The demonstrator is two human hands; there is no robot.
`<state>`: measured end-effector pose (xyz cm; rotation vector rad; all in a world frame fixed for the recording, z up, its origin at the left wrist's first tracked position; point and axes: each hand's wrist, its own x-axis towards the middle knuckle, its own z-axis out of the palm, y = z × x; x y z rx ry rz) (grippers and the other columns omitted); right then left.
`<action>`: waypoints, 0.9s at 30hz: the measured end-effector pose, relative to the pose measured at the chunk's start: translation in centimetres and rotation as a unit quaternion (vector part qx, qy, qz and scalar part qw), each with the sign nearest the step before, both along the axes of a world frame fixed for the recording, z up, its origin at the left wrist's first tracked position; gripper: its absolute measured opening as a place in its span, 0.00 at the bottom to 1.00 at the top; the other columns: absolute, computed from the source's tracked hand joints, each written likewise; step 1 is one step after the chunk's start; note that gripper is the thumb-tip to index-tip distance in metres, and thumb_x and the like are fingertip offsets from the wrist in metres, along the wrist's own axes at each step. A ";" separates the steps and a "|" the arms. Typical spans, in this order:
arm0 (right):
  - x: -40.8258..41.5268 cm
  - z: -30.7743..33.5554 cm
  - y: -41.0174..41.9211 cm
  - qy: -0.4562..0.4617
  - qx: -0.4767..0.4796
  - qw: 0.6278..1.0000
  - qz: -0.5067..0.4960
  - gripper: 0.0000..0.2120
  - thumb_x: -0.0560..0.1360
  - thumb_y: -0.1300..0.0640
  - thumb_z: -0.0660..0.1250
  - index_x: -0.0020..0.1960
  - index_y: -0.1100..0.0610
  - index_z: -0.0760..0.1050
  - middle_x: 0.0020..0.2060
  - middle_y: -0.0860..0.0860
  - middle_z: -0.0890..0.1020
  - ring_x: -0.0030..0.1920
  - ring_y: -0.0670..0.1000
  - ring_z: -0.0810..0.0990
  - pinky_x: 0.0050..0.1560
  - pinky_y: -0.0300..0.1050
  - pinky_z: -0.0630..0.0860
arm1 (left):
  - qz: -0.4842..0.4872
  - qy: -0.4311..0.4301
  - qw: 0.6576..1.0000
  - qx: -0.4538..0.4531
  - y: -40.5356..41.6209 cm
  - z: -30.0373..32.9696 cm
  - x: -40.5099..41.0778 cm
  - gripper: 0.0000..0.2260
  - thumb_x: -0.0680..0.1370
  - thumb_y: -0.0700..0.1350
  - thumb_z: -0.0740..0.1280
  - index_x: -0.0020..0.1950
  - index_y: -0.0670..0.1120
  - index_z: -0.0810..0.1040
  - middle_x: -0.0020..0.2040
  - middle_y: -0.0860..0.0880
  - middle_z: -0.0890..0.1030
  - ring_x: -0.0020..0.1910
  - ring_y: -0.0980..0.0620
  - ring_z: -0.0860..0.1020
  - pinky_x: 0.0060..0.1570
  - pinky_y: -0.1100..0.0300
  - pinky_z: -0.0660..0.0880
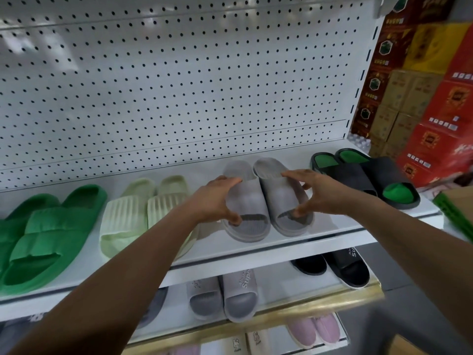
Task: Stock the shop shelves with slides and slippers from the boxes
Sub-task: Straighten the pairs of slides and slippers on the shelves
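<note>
Both hands were seen out over the top shelf [320, 233], and the pair of grey slides [266, 201] was being held there, toes toward the shelf's front edge, heels toward the white pegboard [179, 85]. The left hand [217, 201] was curled over the strap of the left slide, fingers across the top and thumb tucked in at the toe opening. The right hand [314, 193] was set the same way on the right slide, fingers spread over the strap, thumb down at the opening. The two slides were placed side by side, touching along their inner edges; whether their soles were fully down on the shelf could not be told from this angle.

To their left, a pale green pair [143, 211] was lined up, partly hidden by the left forearm, and beyond it a bright green pair [48, 234]. To the right, a black pair with green footbeds [366, 178] was laid. On the shelf below, another grey pair [225, 295] and a black pair [337, 267] were shown. Stacked red and brown cartons [422, 98] were seen past the shelving's right end.
</note>
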<state>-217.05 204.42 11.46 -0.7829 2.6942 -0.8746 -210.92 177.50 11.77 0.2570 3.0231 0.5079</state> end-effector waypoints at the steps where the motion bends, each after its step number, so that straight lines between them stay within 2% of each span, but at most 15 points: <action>1: 0.1 0.1 -0.1 0.003 0.006 1.000 -0.001 0.46 0.63 0.58 0.81 0.74 0.44 0.62 0.70 0.46 0.66 0.56 0.47 0.71 0.49 0.31 0.67 | 0.002 -0.002 1.000 0.003 0.0 0.0 0.0 0.45 0.67 0.52 0.79 0.78 0.51 0.58 0.75 0.49 0.64 0.69 0.49 0.67 0.64 0.58 0.66; 6: 0.2 0.4 -0.1 -0.006 0.027 1.000 0.003 0.47 0.64 0.57 0.79 0.77 0.47 0.58 0.71 0.48 0.64 0.60 0.46 0.68 0.57 0.36 0.66 | 0.010 -0.020 1.000 0.009 0.2 0.4 0.4 0.45 0.68 0.51 0.78 0.79 0.51 0.57 0.76 0.50 0.63 0.69 0.49 0.67 0.65 0.59 0.65; 13: 0.3 0.2 -0.3 -0.022 0.050 0.998 0.012 0.49 0.67 0.57 0.78 0.78 0.49 0.52 0.72 0.51 0.60 0.67 0.54 0.67 0.69 0.45 0.66 | 0.028 -0.045 0.998 0.025 0.7 0.8 0.8 0.47 0.68 0.49 0.79 0.80 0.51 0.54 0.78 0.49 0.58 0.72 0.48 0.65 0.69 0.59 0.63; 15: 0.3 0.7 -0.1 -0.050 0.054 0.997 0.020 0.50 0.68 0.57 0.76 0.79 0.49 0.48 0.73 0.50 0.56 0.71 0.55 0.63 0.72 0.46 0.62 | 0.032 -0.049 0.997 0.047 0.6 1.3 1.3 0.48 0.68 0.49 0.79 0.80 0.51 0.54 0.78 0.49 0.58 0.73 0.48 0.63 0.72 0.56 0.63; 18: 0.6 2.1 -0.2 -0.043 0.058 0.997 0.026 0.48 0.70 0.61 0.72 0.79 0.48 0.45 0.75 0.52 0.54 0.75 0.58 0.54 0.74 0.51 0.56 | 0.061 0.000 0.990 0.125 -0.5 2.4 2.8 0.45 0.68 0.49 0.79 0.78 0.55 0.58 0.77 0.51 0.61 0.73 0.50 0.65 0.72 0.50 0.65; 21: 1.1 3.0 -1.3 0.005 0.000 1.000 -0.006 0.41 0.73 0.61 0.68 0.78 0.47 0.50 0.76 0.52 0.54 0.76 0.56 0.51 0.74 0.53 0.55 | 0.104 0.050 0.980 0.163 -3.0 3.7 5.0 0.39 0.69 0.49 0.78 0.76 0.58 0.63 0.74 0.55 0.67 0.70 0.54 0.68 0.70 0.54 0.67; 23: 1.2 3.0 -3.0 0.045 -0.030 0.998 -0.014 0.33 0.75 0.60 0.65 0.77 0.47 0.57 0.75 0.51 0.59 0.75 0.54 0.55 0.74 0.51 0.57 | 0.135 0.061 0.977 0.151 -5.3 4.4 6.5 0.37 0.70 0.49 0.77 0.75 0.58 0.64 0.73 0.55 0.68 0.69 0.55 0.68 0.65 0.58 0.66; 27: 2.6 2.8 -7.6 0.077 -0.065 0.994 0.037 0.26 0.75 0.57 0.67 0.71 0.48 0.68 0.69 0.51 0.68 0.71 0.53 0.65 0.71 0.51 0.64 | 0.175 0.019 0.976 0.129 -10.1 5.3 9.1 0.37 0.71 0.47 0.77 0.75 0.59 0.63 0.74 0.54 0.68 0.71 0.52 0.67 0.58 0.60 0.69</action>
